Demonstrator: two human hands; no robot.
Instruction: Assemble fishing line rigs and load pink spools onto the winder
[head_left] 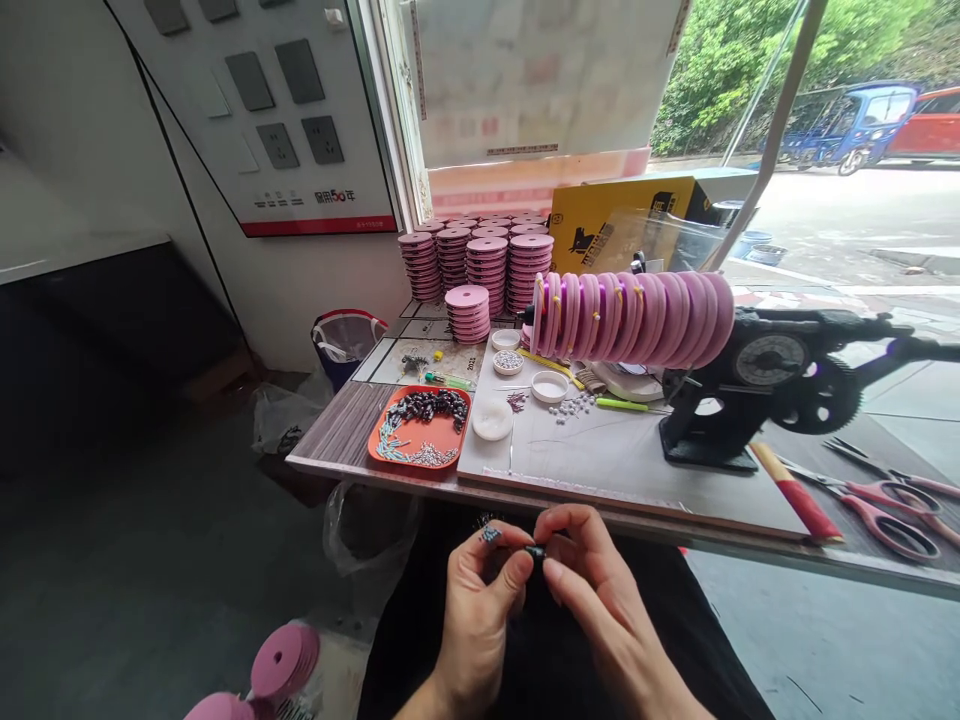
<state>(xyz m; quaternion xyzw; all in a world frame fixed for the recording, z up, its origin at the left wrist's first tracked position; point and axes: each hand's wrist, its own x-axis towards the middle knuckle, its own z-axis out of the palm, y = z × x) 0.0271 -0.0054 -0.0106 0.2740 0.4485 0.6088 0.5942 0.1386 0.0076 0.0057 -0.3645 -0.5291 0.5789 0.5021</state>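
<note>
My left hand (480,600) and my right hand (600,585) meet above my lap, in front of the table edge. A small, shiny dark piece (535,551) is pinched between the fingertips of both; its exact kind is too small to make out. A cluster of small blue-grey pieces (491,535) sits on my left index finger. Just beyond the hands, an orange tray (373,447) holds a heap of black pieces (427,408), pale blue slim pieces (391,440) and small silvery bits (431,455).
A black winding machine (739,400) carries a row of pink foam spools (630,315). Stacked pink spools (487,265) stand behind. On the board (585,470) are white dishes (550,386), grey bits and a green pen-like tool (621,404). Scissors (889,515) lie at right.
</note>
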